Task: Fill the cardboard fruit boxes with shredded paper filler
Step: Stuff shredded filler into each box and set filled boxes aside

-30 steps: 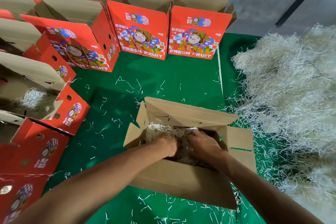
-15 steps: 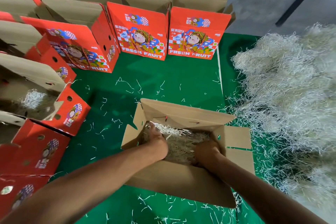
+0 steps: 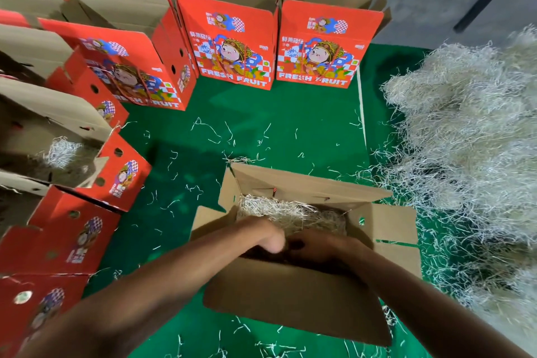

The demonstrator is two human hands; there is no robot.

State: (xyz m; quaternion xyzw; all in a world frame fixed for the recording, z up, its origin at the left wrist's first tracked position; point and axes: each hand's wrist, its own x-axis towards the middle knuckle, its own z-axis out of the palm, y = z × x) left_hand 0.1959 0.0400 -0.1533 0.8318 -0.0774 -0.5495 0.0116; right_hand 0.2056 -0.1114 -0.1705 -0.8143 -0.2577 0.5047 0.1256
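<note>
Centrally, both hands, left (image 3: pixel 270 237) and right (image 3: pixel 312 247), press filler (image 3: pixel 290 213) into the box (image 3: pixel 293 299), grip unclear; red boxes (image 3: pixel 232 46) behind await filling from the pile (image 3: pixel 470 136)

Views: one only, head-worn, wide-angle, so nothing is shared.
Facing: forward and steeply down onto the green mat (image 3: pixel 290 125).
Nearness: close above the open cardboard box (image 3: pixel 305 299) at 6 o'clock.
Edges: red fruit boxes (image 3: pixel 232 49) from 9 to 12 o'clock; shredded paper pile (image 3: pixel 465 139) at 3 o'clock.
</note>
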